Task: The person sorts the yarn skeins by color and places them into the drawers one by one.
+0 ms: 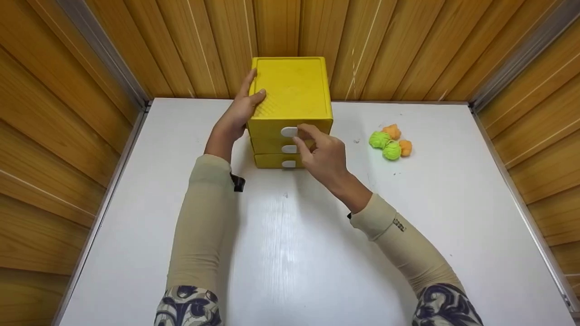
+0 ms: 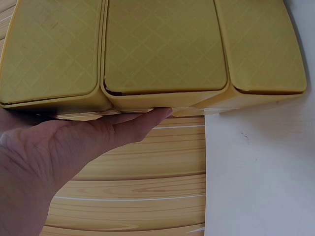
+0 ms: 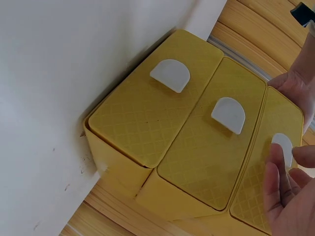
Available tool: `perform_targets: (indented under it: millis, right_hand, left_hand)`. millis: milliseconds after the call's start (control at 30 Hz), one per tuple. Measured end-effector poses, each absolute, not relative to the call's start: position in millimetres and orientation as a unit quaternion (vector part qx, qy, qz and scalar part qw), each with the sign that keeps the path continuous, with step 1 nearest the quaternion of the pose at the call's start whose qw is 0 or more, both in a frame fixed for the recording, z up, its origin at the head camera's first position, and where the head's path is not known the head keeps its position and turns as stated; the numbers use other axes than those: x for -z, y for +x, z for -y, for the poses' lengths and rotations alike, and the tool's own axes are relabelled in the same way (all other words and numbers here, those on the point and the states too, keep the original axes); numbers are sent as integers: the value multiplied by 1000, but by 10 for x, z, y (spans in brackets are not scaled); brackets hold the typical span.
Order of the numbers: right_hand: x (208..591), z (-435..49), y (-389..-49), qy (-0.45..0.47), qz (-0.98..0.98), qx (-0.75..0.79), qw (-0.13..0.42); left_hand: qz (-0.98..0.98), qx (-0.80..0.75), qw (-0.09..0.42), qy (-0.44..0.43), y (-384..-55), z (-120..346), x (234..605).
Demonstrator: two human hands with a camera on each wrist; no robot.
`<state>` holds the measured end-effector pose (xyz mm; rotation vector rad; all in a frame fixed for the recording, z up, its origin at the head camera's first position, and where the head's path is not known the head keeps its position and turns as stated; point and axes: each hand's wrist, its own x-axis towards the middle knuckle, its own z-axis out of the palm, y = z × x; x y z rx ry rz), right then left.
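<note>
A yellow drawer cabinet (image 1: 290,88) stands at the back of the white table, with three stacked drawers and a white tab handle on each. My left hand (image 1: 239,111) lies against the cabinet's left side, fingers extended along it, thumb over the top edge. Its straight fingers press on that side in the left wrist view. At the top drawer, my right hand (image 1: 325,154) pinches the right end of the white handle (image 1: 288,131) between thumb and index finger. The middle drawer handle (image 3: 229,115) and bottom drawer handle (image 3: 171,75) are untouched. All drawers are closed.
To the right of the cabinet lie two crumpled green balls (image 1: 392,150) and two orange lumps (image 1: 392,131), close together. Wood-patterned panels (image 1: 394,50) rise behind the table (image 1: 281,253) and on both sides, with metal strips along the edges.
</note>
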<state>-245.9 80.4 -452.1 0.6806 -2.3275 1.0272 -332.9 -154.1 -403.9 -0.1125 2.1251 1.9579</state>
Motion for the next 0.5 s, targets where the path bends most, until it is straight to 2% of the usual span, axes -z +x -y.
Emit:
perform_targets:
  millis: [267, 500]
  right_hand:
    - [4613, -923, -2384, 256, 858, -368, 252]
    - [4783, -998, -2422, 246, 873, -353, 230]
  left_hand:
    - [-728, -673, 127, -36, -3337, 1535, 4023]
    - [-728, -671, 134, -40, -3332, 1548, 4033]
